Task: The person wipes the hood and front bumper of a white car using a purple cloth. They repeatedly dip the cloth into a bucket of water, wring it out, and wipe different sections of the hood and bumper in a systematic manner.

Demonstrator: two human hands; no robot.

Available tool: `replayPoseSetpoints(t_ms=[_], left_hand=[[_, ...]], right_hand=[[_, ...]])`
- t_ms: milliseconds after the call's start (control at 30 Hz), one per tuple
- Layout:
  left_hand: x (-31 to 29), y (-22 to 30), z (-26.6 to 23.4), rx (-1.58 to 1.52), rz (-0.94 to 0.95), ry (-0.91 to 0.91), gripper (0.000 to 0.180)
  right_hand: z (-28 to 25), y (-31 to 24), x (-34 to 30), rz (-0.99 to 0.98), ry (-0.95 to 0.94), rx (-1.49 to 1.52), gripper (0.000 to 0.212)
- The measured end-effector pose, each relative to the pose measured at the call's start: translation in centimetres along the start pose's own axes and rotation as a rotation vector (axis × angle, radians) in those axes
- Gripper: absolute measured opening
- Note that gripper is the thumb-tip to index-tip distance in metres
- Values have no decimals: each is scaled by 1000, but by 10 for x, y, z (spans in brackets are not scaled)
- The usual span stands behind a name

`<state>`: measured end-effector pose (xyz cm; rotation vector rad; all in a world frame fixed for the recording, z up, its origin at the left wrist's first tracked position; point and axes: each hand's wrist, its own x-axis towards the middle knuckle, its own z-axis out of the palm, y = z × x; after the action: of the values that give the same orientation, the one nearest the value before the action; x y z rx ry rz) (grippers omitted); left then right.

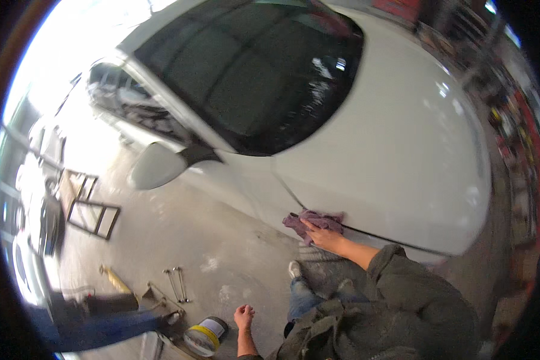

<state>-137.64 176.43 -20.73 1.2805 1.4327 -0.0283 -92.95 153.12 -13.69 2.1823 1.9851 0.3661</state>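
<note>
A purple-grey cloth (318,221) lies bunched against the white car (396,144), over the seam between hood and front fender. My right hand (326,236) presses down on the cloth, its fingers closed round part of it. My left hand (244,316) hangs low at my side, away from the car, its fingers curled in with nothing seen in them. Left of the cloth, the side mirror (158,166) sticks out below the dark windshield (252,72). Part of the front wheel (318,254) shows under the fender.
By my left hand stands a bucket (206,336) with a yellow band. Beyond it are metal rods (176,285) and another person's blue trouser leg (102,330). A dark metal frame stand (95,219) and other cars (39,222) are farther left. Cluttered shelves (519,132) line the right.
</note>
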Motion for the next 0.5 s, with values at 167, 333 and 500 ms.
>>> replayPoseSetpoints(t_ms=[167,333,500], left_hand=[[-57,-25,59,44,-1,-266,25],[-73,-50,77,489,308,-518,28],[-110,7,97,282,-37,-502,31]], right_hand=[[26,-30,-154,190,-42,-22,54],[27,-38,-272,460,-148,232,65],[6,-44,-424,666,-273,100,76]])
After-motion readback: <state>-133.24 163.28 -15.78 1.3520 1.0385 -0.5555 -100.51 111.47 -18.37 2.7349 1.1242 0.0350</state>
